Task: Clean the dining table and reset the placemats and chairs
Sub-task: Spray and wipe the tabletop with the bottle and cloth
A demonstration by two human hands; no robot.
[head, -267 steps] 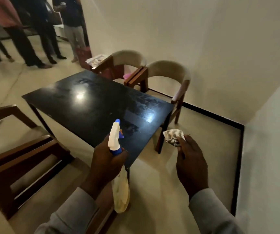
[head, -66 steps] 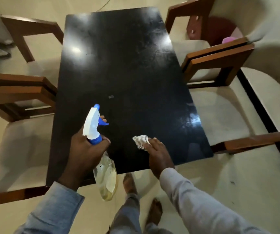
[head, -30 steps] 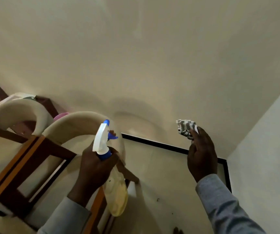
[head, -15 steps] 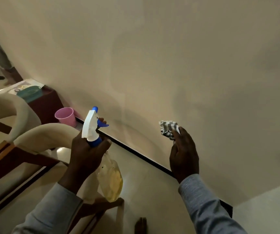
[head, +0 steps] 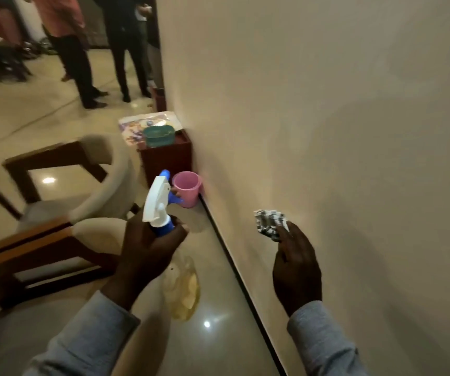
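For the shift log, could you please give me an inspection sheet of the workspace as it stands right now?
Surface: dining table not in view; glossy floor.
Job's things: spray bottle in left hand; striped cloth pinched by right hand; placemats on a side cabinet; two cream chairs.
Clutter: teal container on the placemats; pink cup on the floor by the wall.
Grippers: both hands hold things.
Cables: nothing seen.
Surroundings: people standing in the background.
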